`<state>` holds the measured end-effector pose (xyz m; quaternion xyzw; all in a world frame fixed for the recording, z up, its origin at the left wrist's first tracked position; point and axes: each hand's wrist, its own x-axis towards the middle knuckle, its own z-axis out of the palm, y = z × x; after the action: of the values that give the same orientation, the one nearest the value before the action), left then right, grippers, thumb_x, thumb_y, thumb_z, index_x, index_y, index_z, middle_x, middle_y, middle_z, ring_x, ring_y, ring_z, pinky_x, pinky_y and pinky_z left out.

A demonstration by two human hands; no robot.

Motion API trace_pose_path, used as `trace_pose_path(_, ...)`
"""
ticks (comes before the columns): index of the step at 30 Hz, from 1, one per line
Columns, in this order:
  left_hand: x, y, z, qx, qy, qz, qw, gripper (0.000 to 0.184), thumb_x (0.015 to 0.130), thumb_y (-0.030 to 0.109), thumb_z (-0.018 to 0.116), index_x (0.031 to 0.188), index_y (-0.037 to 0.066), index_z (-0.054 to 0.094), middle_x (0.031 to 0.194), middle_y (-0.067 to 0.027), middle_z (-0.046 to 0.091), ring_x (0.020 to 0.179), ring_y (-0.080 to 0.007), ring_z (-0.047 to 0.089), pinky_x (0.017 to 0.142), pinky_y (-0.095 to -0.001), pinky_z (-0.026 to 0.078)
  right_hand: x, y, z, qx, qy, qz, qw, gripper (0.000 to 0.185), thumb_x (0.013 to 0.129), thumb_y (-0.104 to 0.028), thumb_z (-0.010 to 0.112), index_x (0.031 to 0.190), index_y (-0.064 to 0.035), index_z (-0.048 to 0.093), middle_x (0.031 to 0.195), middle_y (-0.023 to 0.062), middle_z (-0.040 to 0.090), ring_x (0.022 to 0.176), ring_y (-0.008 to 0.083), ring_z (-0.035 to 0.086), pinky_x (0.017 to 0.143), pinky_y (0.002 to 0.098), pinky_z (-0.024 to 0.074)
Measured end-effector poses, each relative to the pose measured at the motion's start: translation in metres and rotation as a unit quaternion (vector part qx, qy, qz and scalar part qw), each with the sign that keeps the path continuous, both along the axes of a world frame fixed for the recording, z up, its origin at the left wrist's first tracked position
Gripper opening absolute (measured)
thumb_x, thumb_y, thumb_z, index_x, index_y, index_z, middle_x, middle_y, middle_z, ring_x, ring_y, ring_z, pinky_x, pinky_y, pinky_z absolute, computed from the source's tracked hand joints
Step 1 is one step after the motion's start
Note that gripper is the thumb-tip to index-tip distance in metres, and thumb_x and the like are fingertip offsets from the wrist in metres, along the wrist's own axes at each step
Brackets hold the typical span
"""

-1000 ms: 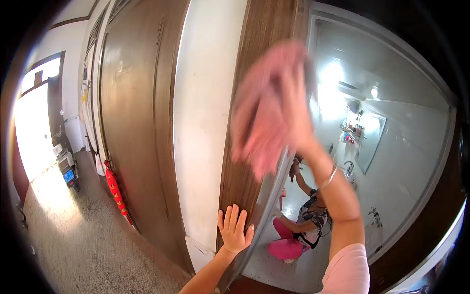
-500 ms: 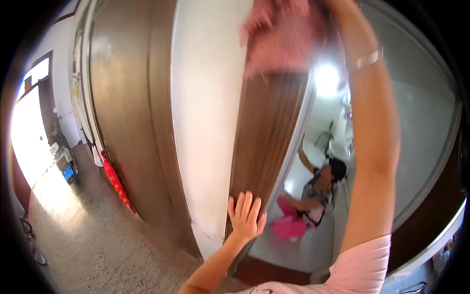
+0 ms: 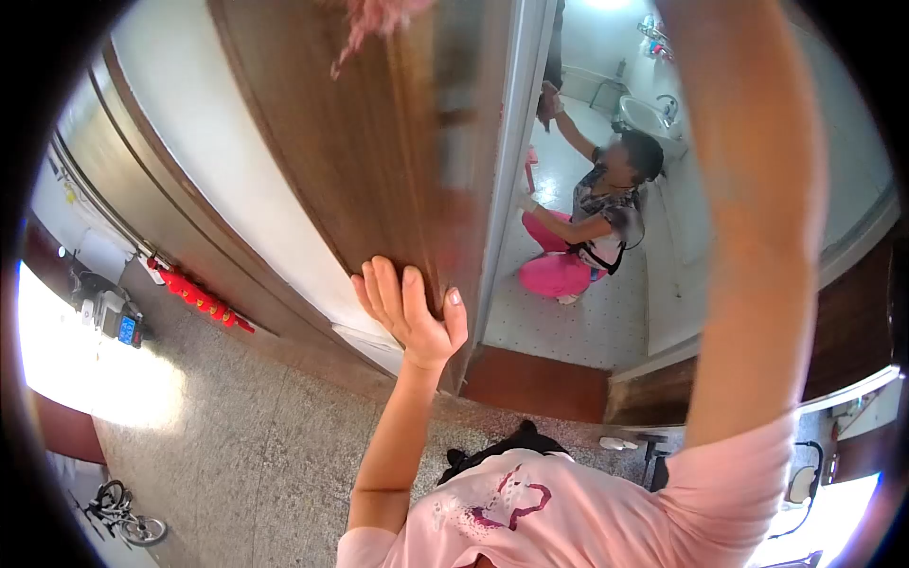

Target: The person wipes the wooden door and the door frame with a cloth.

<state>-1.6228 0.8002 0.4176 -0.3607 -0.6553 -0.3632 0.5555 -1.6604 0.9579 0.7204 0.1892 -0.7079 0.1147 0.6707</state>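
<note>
My left hand (image 3: pixel 412 317) rests with fingers stretched out on the lower part of the brown wooden door frame (image 3: pixel 322 151), near its edge. My right arm (image 3: pixel 753 218) reaches up along the right side, and its hand is beyond the top of the view. Part of a pink shaggy cloth (image 3: pixel 379 17) hangs at the top edge, over the brown wood. What grips the cloth is out of sight.
Through the doorway, a person (image 3: pixel 606 213) in pink trousers crouches on the tiled floor beside a white sink (image 3: pixel 644 115). A red doorsill (image 3: pixel 535 379) lies below. To the left are a red umbrella (image 3: pixel 199 295), a scooter (image 3: pixel 109 317) and a bicycle (image 3: pixel 123 516).
The view has tilted and shifted, so more of my shirt and floor shows. The pink cloth now shows only at the top edge. My left hand stays against the wood.
</note>
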Motion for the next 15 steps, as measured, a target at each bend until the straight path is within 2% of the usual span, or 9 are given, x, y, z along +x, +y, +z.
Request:
trace_pose_path(6, 0.002, -0.003, 0.002, -0.011, -0.005, 0.0, 1.0, 0.063, 0.097, 0.028, 0.046, 0.144, -0.005, 0.021, 0.152, -0.0279, 0.015, 0.141, -0.0428, 0.015, 0.113, -0.0549, 0.012, -0.001, 0.02, -0.075, -0.093, -0.005, 0.013, 0.996, 0.041, 0.097, -0.015, 0.043, 0.134, 0.0041, 0.043, 0.137, 0.0254, 0.042, 0.133, 0.0373, 0.035, 0.109, 0.0437, 0.0293)
trace_pose_path(8, 0.005, -0.001, 0.001, -0.009, -0.012, 0.007, 1.0, 0.063, 0.097, 0.028, 0.046, 0.144, -0.005, 0.02, 0.151, -0.0286, 0.015, 0.141, -0.0432, 0.015, 0.113, -0.0548, 0.012, -0.001, 0.022, -0.102, -0.128, -0.01, 0.022, 0.992, 0.041, 0.098, -0.015, 0.042, 0.134, 0.0044, 0.043, 0.136, 0.0254, 0.043, 0.132, 0.0366, 0.036, 0.109, 0.0433, 0.0298)
trace_pose_path(15, 0.006, -0.004, -0.002, -0.006, -0.036, 0.032, 0.999, 0.067, 0.097, 0.032, 0.042, 0.145, -0.006, 0.016, 0.151, -0.0314, 0.012, 0.14, -0.0451, 0.014, 0.112, -0.0564, 0.013, 0.027, -0.001, -0.245, -0.265, -0.086, 0.035, 0.96, 0.04, 0.1, -0.018, 0.042, 0.132, 0.0052, 0.044, 0.132, 0.0255, 0.048, 0.13, 0.0346, 0.04, 0.107, 0.0423, 0.032)
